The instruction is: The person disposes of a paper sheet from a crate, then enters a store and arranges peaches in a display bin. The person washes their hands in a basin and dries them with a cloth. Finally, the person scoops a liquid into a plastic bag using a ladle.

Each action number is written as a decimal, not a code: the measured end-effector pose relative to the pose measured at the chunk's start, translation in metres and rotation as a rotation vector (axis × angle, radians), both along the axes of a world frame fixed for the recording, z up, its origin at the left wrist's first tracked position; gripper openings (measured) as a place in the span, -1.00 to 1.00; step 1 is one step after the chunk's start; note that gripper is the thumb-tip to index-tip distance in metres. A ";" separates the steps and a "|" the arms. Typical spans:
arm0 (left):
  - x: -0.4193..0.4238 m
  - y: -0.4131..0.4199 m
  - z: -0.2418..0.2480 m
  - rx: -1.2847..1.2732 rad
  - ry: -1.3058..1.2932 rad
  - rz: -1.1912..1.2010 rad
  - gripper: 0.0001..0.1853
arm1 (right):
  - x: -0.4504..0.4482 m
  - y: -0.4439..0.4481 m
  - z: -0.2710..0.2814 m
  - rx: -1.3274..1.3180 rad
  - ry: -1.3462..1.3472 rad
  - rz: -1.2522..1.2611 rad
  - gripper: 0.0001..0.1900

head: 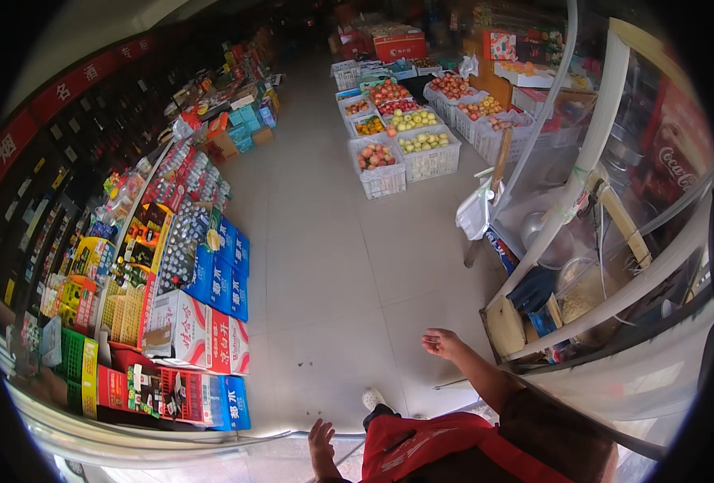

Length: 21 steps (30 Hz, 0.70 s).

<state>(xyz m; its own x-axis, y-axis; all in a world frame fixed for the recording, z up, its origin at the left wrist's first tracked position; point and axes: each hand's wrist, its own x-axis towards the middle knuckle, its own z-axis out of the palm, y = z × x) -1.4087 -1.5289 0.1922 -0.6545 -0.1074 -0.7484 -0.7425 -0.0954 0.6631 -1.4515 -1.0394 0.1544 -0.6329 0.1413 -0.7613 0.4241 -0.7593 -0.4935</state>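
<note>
My left hand [322, 444] hangs low at the bottom of the view, by the shop's threshold, with nothing visible in it and its fingers apart. Held out over the tiled floor [320, 259] is my right hand [443, 344], its fingers loosely bent and no object showing in them. Below it, a white clog [373, 398] stands on the floor just inside the doorway. I wear a red apron [429, 441] over dark clothing. Neither hand touches any goods.
Stacked drink cartons [230, 338] and bottled goods [181, 241] line the left side. White plastic crates of fruit [429, 160] stand ahead. At right, a white curved frame [574, 175] borders a cluttered stand with a metal bowl [544, 238]; white plastic bags [477, 208] hang beside it.
</note>
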 end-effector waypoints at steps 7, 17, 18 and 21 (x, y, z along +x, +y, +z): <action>-0.206 -0.006 0.003 -0.102 -0.053 0.088 -0.42 | 0.023 0.096 -0.132 0.300 -0.541 -0.330 -0.84; -0.549 0.197 0.023 -0.163 0.086 -0.358 -0.37 | 0.060 0.093 -0.104 0.234 -0.815 -0.347 -0.69; -0.573 0.230 0.026 -0.180 0.101 -0.424 -0.36 | 0.053 0.093 -0.107 0.188 -0.823 -0.419 -0.69; -0.635 0.318 0.020 -0.156 0.127 -0.533 -0.36 | 0.021 0.112 -0.124 0.165 -0.873 -0.449 -0.71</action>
